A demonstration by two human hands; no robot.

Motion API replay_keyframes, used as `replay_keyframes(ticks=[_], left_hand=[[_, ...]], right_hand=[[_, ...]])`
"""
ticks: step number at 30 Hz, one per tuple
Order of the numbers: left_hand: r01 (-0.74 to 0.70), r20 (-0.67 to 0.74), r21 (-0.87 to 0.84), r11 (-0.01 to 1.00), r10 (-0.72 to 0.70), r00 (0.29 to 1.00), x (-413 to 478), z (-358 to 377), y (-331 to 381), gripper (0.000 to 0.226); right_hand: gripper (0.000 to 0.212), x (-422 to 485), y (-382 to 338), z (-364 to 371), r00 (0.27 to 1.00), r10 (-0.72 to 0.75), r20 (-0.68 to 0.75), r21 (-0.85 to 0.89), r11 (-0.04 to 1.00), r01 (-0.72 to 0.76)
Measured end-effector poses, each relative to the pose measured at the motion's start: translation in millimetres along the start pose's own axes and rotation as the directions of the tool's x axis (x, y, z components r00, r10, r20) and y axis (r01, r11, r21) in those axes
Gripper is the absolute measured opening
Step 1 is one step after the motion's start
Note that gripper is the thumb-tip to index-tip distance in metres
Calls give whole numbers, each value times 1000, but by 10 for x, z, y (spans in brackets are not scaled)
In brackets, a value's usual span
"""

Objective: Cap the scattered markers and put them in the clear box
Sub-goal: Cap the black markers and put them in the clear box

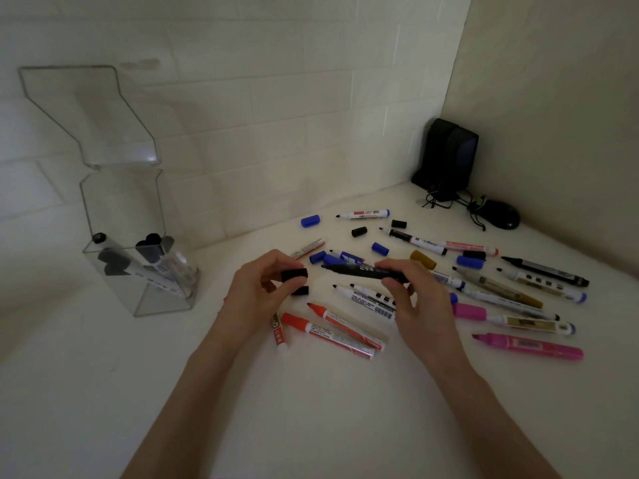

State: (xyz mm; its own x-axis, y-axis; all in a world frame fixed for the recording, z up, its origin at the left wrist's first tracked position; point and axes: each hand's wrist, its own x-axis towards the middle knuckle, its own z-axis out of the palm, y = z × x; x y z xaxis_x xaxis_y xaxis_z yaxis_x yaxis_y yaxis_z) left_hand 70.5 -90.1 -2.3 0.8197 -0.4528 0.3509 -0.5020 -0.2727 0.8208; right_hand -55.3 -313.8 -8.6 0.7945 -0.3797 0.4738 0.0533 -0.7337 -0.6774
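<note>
The right hand (pixel 408 292) pinches a black plastic marker with white lettering (pixel 363 271) at mid-barrel, just above the scattered pens in the middle of the white table (pixel 103 392). Its long axis runs left to right, with the bare tip pointing left at the short black cap (pixel 294 274) pinched in the left hand (pixel 262 288), a small gap between them. It looks light, stiff and slightly slick, so a mid-barrel hold suits it; the clear acrylic box (pixel 138 271) stands far left.

The bare left forearm (pixel 179 392) and right forearm (pixel 484 402) rise from the bottom edge toward mid-frame. The left hand (pixel 259 292) pinches a short black plastic cap (pixel 294 274) in curled fingertips. The right hand (pixel 418 302) grips a black uncapped marker (pixel 359 271) between thumb and fingers.
</note>
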Motion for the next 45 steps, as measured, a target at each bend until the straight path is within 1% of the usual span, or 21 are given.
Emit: replay_keyframes(ticks=[4, 7, 10, 16, 21, 25, 31, 34, 36, 39, 42, 45], left_hand=[[-24, 13, -32, 999, 24, 1000, -11, -5, 100, 21], [-28, 25, -46, 999, 30, 999, -22, 8, 133, 22], [4, 36, -54, 999, -2, 999, -38, 27, 152, 25], [0, 47, -24, 1000, 1, 999, -62, 65, 173, 20], [26, 14, -96, 995, -24, 1000, -88, 104, 210, 20], [14, -32, -107, 994, -17, 999, -112, 163, 226, 28], [11, -74, -106, 994, -19, 997, -135, 182, 243, 26], [-10, -49, -73, 997, 6, 999, -140, 154, 246, 28], [-27, -30, -47, 999, 26, 999, -123, 119, 250, 25], [-43, -18, -101, 994, 41, 999, -87, 39, 296, 19], [-36, -46, -189, 981, 27, 999, -77, -64, 379, 17], [-41, -125, -242, 969, 10, 992, -63, -224, 487, 16]], right_hand=[[27, -6, -2, 31, 999, -5, 37, -21, 1000, 6], [28, -8, -6, 39, 999, -36, 30, -3, 999, 36], [27, -8, -5, 45, 998, -51, 24, -3, 999, 51], [28, -35, -41, 60, 991, -122, 59, 29, 992, 120], [27, -52, -48, 57, 988, -154, 35, 79, 985, 150], [30, -69, -36, 76, 992, -122, 40, 75, 990, 119], [32, -81, -46, 91, 990, -137, 23, 61, 989, 135], [31, -86, -76, 104, 994, -102, 30, 83, 992, 99], [28, -59, -111, 125, 997, -66, 42, 120, 991, 60], [25, -3, -165, 134, 993, -36, 115, 168, 986, 16], [31, 10, -212, 131, 979, -30, 203, 155, 988, -2], [51, 15, -220, 141, 972, -6, 234, 124, 992, -24]])
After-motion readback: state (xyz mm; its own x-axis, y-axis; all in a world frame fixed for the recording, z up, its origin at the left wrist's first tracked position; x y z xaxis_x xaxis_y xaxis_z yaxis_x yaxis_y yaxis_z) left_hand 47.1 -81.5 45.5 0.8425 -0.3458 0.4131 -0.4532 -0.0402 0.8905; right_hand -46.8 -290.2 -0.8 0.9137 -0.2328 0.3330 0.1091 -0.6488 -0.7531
